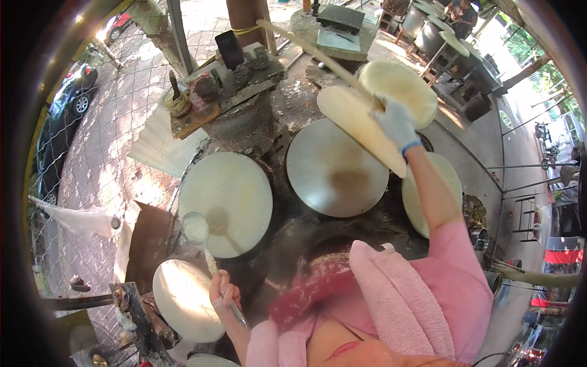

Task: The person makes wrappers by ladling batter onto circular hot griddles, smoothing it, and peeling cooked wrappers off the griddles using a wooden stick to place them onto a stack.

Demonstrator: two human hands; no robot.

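My left hand (225,289) grips the handle of a ladle (195,228) with pale batter in its bowl. The ladle hangs over the left edge of a round griddle (229,192) coated in a pale layer. My right hand (398,123), in a whitish glove, holds a long wooden stick (316,51) that points away to the upper left. Against that hand is a tilted, pale flat disc (357,126); I cannot tell whether it is a lid or a cooked sheet. Below it lies a bare, shiny metal griddle (316,165) with a brownish patch.
Other pale rounds (396,82) (435,183) (183,298) surround the griddles. A cluttered ledge (247,87) holds a phone (229,49) and a small pot (177,104). Behind are a round table (302,27), large lidded pots (431,39) and a person (461,18). Wire fencing (133,59) runs left.
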